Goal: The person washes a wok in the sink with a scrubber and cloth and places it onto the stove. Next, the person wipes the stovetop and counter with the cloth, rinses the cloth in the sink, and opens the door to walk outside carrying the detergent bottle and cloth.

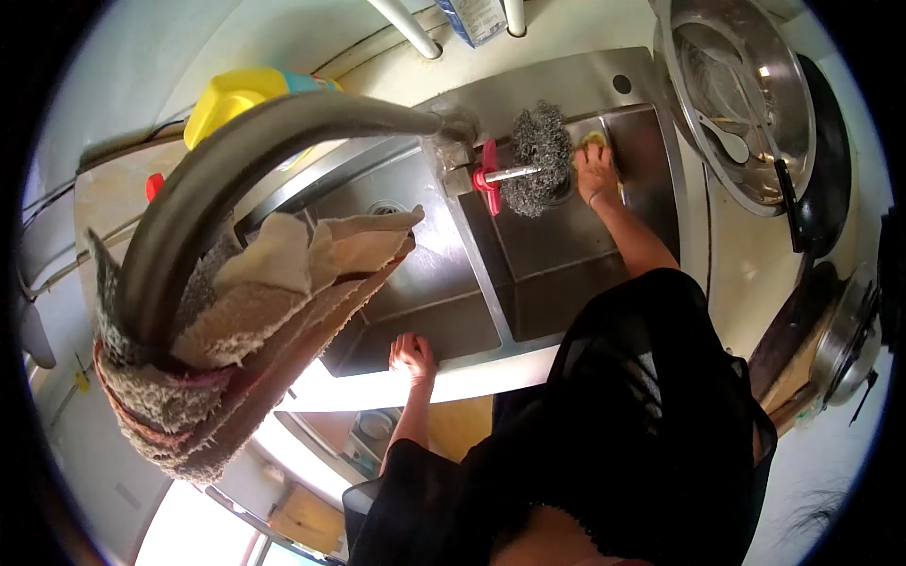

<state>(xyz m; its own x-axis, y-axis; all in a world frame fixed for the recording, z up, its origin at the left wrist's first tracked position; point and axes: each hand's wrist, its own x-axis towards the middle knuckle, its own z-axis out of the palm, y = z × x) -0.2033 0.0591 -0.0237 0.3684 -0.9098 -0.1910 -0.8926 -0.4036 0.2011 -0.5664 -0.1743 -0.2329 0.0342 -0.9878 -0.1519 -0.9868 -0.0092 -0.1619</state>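
Observation:
My right hand (596,174) reaches into the far part of the right sink basin (552,302), fingers closed on a yellow sponge (594,139) at the basin's back wall. Only the sponge's edges show past my fingers. A grey steel-wool scourer (538,156) hangs over the tap's red handle (489,177), just left of that hand. My left hand (413,357) rests at the front edge of the left sink basin (425,255) with its fingers curled in, and no object shows in it.
A thick curved tap pipe (255,123) draped with rags (255,311) looms over the left side. Behind stands a yellow bottle (236,99). Metal bowls (797,113) with a ladle (725,141) and a black pan (832,174) are on the right. More cookware (840,340) lies nearer.

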